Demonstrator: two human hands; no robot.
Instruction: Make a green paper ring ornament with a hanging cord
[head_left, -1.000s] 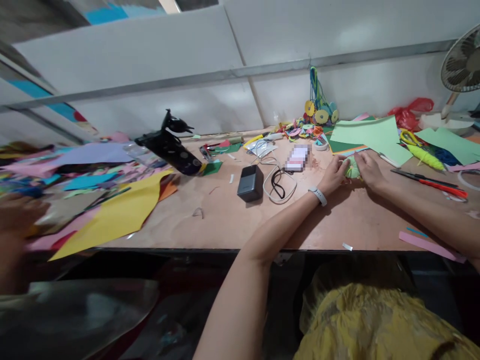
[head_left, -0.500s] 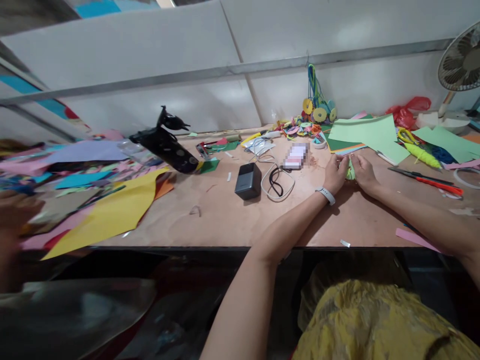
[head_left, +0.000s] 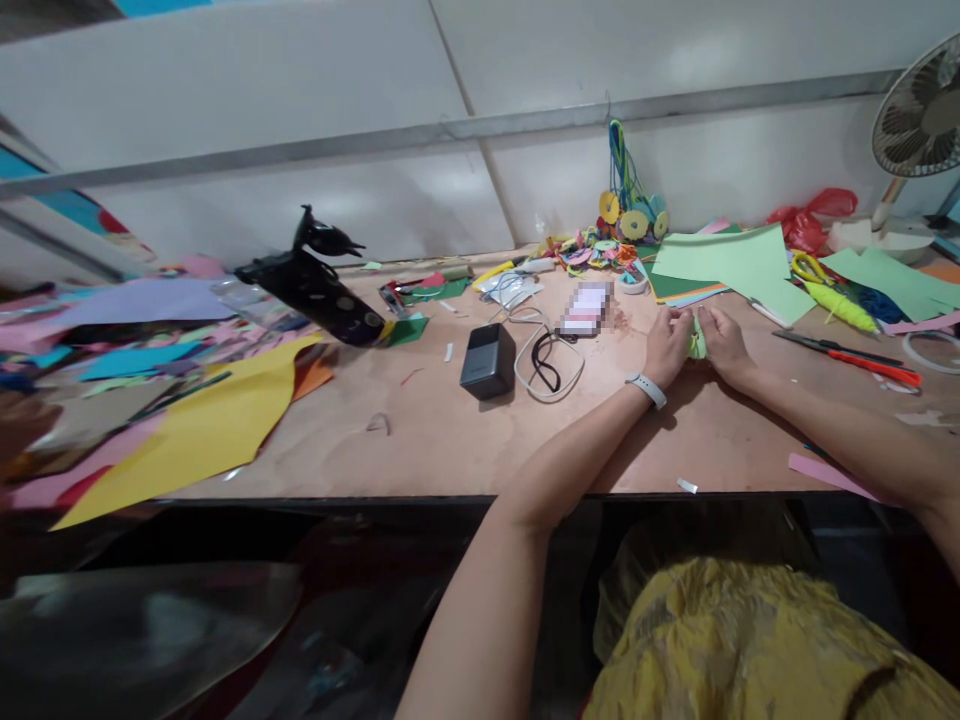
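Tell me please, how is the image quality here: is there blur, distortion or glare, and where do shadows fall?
Head view: wide-angle distortion bends the table edge and wall rail; the far left paper pile is smeared; soft glare patches show on the white wall; a small pixelated patch sits near the cable. The left hand and right hand, closed on a green paper piece, cast soft shadows toward the viewer.

No text, label, brand, number or sign can be read anywhere. The small card [head_left: 587,309] near the desk's [head_left: 450,430] back edge is blurred out, and the black box [head_left: 487,361] shows no legible marking.
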